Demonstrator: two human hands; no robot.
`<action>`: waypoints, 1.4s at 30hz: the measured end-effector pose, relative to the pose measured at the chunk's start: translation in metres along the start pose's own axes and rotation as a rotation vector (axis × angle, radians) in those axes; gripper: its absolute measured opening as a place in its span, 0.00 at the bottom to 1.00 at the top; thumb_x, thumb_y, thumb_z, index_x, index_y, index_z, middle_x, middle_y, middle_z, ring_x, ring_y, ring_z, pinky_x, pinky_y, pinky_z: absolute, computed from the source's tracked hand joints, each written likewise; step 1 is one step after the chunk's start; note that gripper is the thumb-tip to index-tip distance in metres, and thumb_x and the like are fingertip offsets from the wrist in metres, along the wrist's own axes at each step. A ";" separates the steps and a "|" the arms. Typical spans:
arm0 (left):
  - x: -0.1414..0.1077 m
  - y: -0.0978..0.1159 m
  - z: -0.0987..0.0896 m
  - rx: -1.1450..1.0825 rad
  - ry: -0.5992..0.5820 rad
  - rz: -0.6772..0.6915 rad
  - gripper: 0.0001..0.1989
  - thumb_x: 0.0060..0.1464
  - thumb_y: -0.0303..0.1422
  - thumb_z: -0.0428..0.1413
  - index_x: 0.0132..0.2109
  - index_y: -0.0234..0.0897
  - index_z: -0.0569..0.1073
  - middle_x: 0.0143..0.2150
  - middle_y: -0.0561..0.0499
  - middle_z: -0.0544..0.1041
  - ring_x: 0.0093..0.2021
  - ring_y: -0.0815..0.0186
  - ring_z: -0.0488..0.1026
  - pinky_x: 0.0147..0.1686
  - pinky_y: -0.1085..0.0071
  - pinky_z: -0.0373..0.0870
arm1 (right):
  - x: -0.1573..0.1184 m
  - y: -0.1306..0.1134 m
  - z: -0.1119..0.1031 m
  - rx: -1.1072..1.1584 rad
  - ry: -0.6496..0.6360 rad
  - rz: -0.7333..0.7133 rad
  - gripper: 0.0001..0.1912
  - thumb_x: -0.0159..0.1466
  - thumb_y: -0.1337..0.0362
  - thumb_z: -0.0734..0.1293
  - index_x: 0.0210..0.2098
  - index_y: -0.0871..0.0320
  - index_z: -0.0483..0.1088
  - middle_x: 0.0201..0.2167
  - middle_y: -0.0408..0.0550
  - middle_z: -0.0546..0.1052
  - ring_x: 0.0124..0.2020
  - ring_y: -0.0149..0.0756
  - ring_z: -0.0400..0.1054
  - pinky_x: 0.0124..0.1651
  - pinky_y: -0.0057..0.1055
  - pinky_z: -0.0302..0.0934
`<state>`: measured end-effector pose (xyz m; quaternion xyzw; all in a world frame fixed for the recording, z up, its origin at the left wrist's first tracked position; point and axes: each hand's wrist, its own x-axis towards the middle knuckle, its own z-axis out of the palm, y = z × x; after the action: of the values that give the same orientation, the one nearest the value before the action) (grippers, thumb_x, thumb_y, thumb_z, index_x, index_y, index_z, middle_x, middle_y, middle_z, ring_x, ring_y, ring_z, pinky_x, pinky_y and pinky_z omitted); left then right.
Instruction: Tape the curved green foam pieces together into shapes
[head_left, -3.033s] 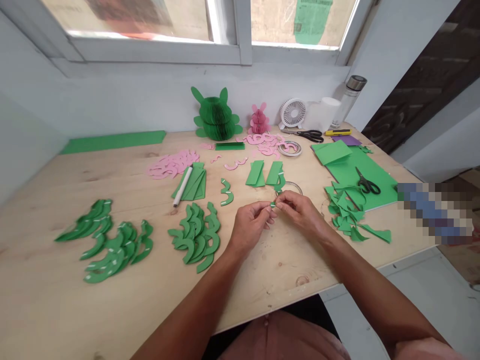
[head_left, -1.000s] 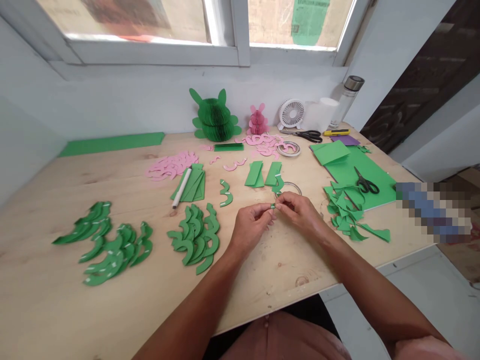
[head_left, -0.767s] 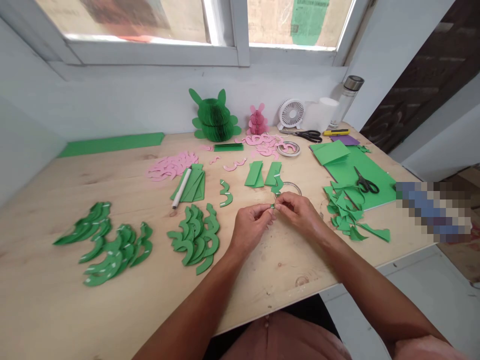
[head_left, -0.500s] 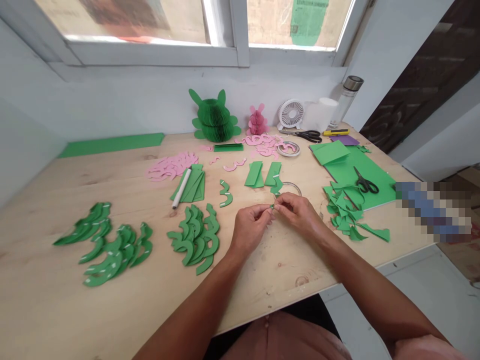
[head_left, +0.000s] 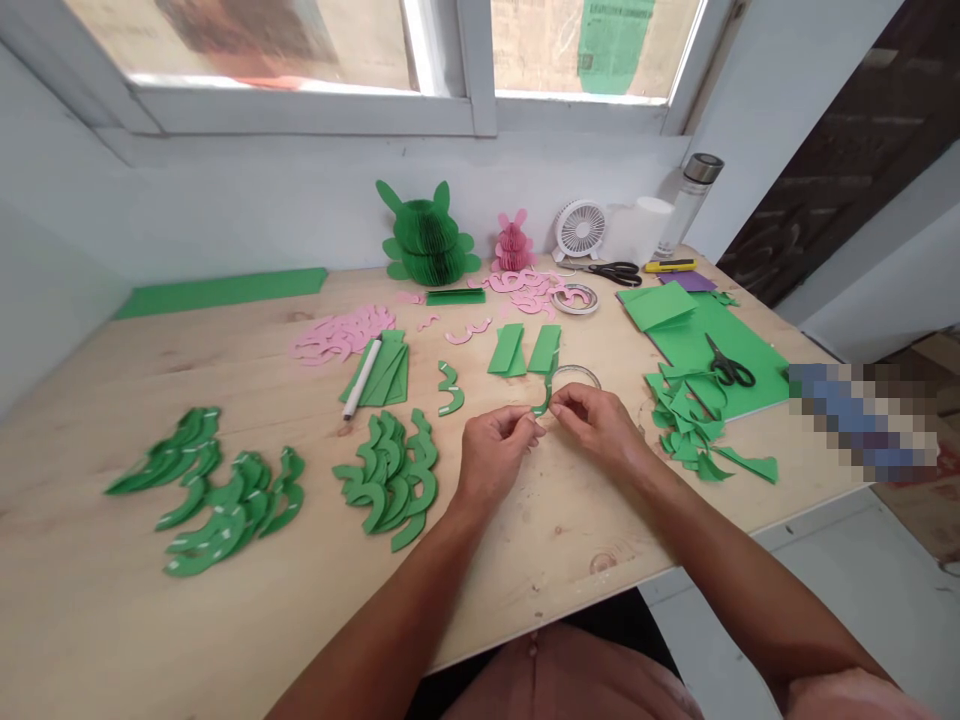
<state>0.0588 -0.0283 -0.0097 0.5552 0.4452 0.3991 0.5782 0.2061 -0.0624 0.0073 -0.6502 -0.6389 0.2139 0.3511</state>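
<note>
A curved green paper piece (head_left: 550, 388) with small white strips of tape stands between my hands, above the table. My left hand (head_left: 496, 445) is closed, its thumb and forefinger pinching the lower end of this piece. Close by on the right, the fingertips of my right hand (head_left: 592, 418) are pressed together at the piece's edge; whatever they pinch is too small to make out. Just behind my right hand lies a roll of tape (head_left: 598, 379), partly covered by it. A similar wavy green piece (head_left: 450, 400) rests left of my hands.
Piles of green cutouts (head_left: 390, 470) and taped green cutouts (head_left: 225, 510) lie to the left. A marker (head_left: 362, 380) rests on green paper strips. Green scraps (head_left: 690, 425) and scissors (head_left: 727, 365) lie right. A green honeycomb paper figure (head_left: 427, 240) and a small fan (head_left: 582, 230) stand behind.
My fingertips have moved slightly apart. The green piece has turned and tilted, so more of its lower end and a white strip show. The other things stay put.
</note>
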 end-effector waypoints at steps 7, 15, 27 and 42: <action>-0.001 0.007 0.001 -0.224 -0.052 -0.134 0.08 0.44 0.34 0.58 0.26 0.32 0.75 0.23 0.49 0.76 0.20 0.72 0.67 0.23 0.75 0.65 | 0.003 0.005 -0.001 0.202 0.094 0.107 0.07 0.59 0.63 0.61 0.34 0.58 0.68 0.29 0.45 0.73 0.29 0.32 0.65 0.33 0.28 0.57; -0.001 0.007 0.000 -0.340 -0.098 -0.157 0.09 0.43 0.35 0.59 0.27 0.31 0.75 0.25 0.48 0.76 0.22 0.71 0.69 0.24 0.74 0.65 | 0.002 -0.006 -0.003 0.611 -0.093 0.170 0.09 0.55 0.60 0.66 0.29 0.59 0.65 0.26 0.43 0.69 0.27 0.30 0.63 0.31 0.28 0.57; -0.006 0.009 0.004 -0.227 -0.089 -0.065 0.06 0.45 0.32 0.57 0.30 0.32 0.76 0.23 0.51 0.76 0.22 0.71 0.68 0.23 0.74 0.65 | 0.003 0.001 0.004 0.528 -0.066 0.160 0.06 0.54 0.62 0.66 0.27 0.58 0.65 0.22 0.41 0.65 0.23 0.29 0.59 0.27 0.27 0.53; -0.005 0.010 0.002 -0.220 -0.074 -0.064 0.06 0.44 0.32 0.59 0.29 0.33 0.75 0.23 0.51 0.75 0.22 0.71 0.68 0.23 0.75 0.65 | 0.004 -0.001 0.001 0.544 -0.094 0.190 0.08 0.53 0.60 0.66 0.27 0.58 0.64 0.22 0.41 0.64 0.23 0.29 0.58 0.25 0.27 0.50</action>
<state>0.0598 -0.0335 0.0004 0.4883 0.3944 0.4061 0.6642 0.2048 -0.0587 0.0080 -0.5787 -0.5097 0.4391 0.4610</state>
